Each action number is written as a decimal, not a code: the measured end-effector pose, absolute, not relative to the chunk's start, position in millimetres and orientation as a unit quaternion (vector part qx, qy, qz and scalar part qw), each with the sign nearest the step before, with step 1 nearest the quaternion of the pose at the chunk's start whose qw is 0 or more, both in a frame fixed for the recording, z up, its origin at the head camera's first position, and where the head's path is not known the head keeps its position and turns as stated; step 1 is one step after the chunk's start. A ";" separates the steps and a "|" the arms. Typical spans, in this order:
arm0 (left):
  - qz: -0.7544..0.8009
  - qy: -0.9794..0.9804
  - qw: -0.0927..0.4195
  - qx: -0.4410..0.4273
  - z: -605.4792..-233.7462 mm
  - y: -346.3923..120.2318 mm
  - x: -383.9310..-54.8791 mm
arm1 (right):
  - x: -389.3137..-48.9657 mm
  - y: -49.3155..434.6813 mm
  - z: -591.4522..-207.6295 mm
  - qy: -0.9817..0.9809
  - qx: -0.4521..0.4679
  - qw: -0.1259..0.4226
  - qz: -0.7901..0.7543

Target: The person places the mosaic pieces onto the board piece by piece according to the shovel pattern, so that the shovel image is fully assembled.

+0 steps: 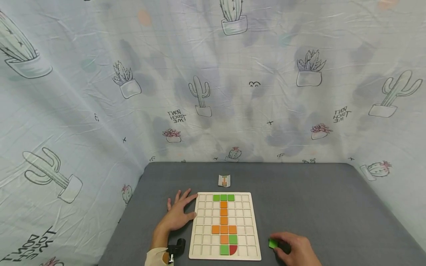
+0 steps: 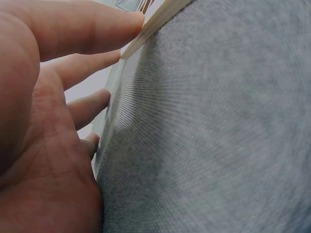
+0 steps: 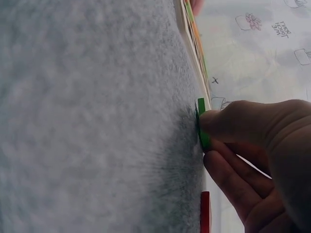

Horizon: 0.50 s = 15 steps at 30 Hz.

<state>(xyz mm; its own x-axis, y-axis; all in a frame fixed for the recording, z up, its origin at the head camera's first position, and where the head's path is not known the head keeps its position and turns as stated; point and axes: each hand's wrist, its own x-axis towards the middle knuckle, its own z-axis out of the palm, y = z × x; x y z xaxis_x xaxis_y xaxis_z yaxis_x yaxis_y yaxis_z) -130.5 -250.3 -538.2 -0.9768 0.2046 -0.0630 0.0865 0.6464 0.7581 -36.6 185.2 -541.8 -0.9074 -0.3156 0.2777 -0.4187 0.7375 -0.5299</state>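
Note:
A cream gridded board lies on the grey table, with green, orange and red tiles set in some of its squares. My left hand rests along its left edge, fingers spread and thumb at the rim; the left wrist view shows the thumb tip against the board's side. To the right of the board, my right hand pinches a green square tile between thumb and fingers. In the right wrist view this tile stands on edge close to the table surface.
Behind the board lies a small printed card with a coloured grid pattern. A red piece shows near the right hand in the right wrist view. Patterned cloth hangs around the grey table. A black wrist mount sits beside the left sleeve.

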 end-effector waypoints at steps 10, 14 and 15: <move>0.412 0.905 0.068 0.077 -538.7 -249.7 -131.1 | -39.8 184.9 -530.1 -0.925 0.208 0.109 0.299; 0.413 0.905 0.067 0.078 -538.9 -249.8 -131.0 | -45.0 182.7 -524.9 -0.910 0.250 0.138 0.301; 0.413 0.905 0.067 0.078 -538.8 -249.8 -130.9 | -46.6 181.9 -523.9 -0.904 0.262 0.145 0.304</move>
